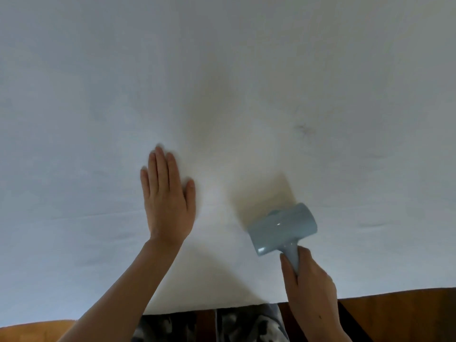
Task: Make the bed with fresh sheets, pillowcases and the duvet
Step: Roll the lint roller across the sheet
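Head view: left hand (167, 193) spread flat, pressing white sheet (222, 82); right hand (308, 282) gripping pale-blue lint roller (282, 229) by its handle, roller on sheet.

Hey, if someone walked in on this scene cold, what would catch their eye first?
Probably the pale blue lint roller, low and right of centre on the white sheet, with the right hand gripping its handle. Next, the left hand, fingers straight, pressed flat on the sheet left of the roller. The sheet fills nearly the whole view.
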The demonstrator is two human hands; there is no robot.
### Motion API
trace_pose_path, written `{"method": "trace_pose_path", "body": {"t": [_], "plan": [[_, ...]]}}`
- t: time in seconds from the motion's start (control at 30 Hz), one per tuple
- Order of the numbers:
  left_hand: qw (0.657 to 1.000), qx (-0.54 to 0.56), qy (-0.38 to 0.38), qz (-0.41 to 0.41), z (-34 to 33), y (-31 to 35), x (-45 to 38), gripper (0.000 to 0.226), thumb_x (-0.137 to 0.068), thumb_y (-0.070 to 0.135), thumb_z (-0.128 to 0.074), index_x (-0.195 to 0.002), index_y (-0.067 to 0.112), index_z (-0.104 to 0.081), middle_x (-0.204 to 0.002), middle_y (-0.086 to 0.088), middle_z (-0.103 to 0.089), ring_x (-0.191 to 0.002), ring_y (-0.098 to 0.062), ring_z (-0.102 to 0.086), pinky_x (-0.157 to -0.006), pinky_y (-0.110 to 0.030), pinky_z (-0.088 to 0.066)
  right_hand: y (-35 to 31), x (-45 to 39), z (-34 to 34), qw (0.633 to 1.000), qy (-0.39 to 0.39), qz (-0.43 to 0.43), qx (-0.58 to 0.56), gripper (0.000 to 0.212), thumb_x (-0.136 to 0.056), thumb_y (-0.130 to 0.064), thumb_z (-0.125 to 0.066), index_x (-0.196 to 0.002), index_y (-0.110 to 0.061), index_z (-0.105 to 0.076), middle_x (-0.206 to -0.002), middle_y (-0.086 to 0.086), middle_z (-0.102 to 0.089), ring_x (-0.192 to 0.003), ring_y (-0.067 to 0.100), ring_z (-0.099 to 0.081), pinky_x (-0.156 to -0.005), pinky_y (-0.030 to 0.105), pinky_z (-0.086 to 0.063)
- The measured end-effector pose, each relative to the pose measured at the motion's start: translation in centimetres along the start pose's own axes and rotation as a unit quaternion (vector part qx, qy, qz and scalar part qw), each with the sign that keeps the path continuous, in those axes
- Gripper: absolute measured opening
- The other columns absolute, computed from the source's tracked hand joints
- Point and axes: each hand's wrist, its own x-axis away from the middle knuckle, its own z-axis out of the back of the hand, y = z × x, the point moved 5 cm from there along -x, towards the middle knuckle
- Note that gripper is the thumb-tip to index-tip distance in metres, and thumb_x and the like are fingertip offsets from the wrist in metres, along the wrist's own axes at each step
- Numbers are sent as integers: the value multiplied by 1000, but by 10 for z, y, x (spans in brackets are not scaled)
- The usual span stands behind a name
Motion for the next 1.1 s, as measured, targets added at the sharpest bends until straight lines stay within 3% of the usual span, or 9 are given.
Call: {"method": "trace_pose_path", "body": {"t": [0.13,0.23,0.43,0.63,0.77,1.0,1.1], "plan": [[1000,-25,0,2,-4,1,0,59,-99,27,-35,-147,-6,-24,-156,-24,-18,-146,-35,-15,-119,-47,-13,-37,-46,20,998,52,45,-12,34,-97,-39,-43,-115,-12,-49,-68,-3,-52,-69,31,-64,-56,32,-39],[1000,-30,2,-1,-5,1,0,59,-98,26,-34,-146,-7,-26,-155,-25,-19,-145,-36,-17,-119,-47,-13,-89,-85,45,988,111,103,-12,31,-98,-37,-43,-113,-9,-50,-80,12,-64,-80,39,-63,-61,33,-35],[1000,-30,-4,7,-6,0,0,59,-98,27,-34,-146,-7,-27,-155,-25,-20,-145,-36,-18,-120,-46,-12,-195,-154,99,976,159,151,4,34,-101,-36,-38,-120,-10,-47,-107,12,-65,-100,32,-62,-75,32,-43],[1000,-23,-5,8,-7,0,0,58,-99,28,-31,-146,-6,-26,-155,-24,-22,-145,-35,-19,-119,-46,-14,-246,-187,127,971,187,153,3,35,-101,-33,-37,-124,-10,-49,-118,8,-62,-111,27,-59,-76,27,-38],[1000,-19,-3,6,-5,0,0,58,-98,28,-33,-146,-5,-28,-154,-23,-23,-145,-35,-20,-119,-46,-15,-232,-173,116,972,183,150,-1,37,-100,-35,-38,-124,-8,-48,-117,14,-62,-110,33,-57,-82,33,-43],[1000,19,-15,-19,6,-8,5,59,-98,25,-40,-146,-6,-27,-155,-23,-23,-145,-33,-20,-118,-48,-19,-116,-89,56,983,148,105,-12,31,-97,-30,-47,-110,-2,-52,-84,22,-64,-80,43,-61,-61,32,-32],[999,36,4,-4,20,-34,18,56,-99,27,-34,-147,-2,-24,-153,-24,-25,-144,-35,-20,-119,-46,-15,-74,-52,40,989,135,66,-11,26,-94,-28,-52,-99,-2,-53,-60,8,-55,-54,34,-54,-51,31,-33]]}}
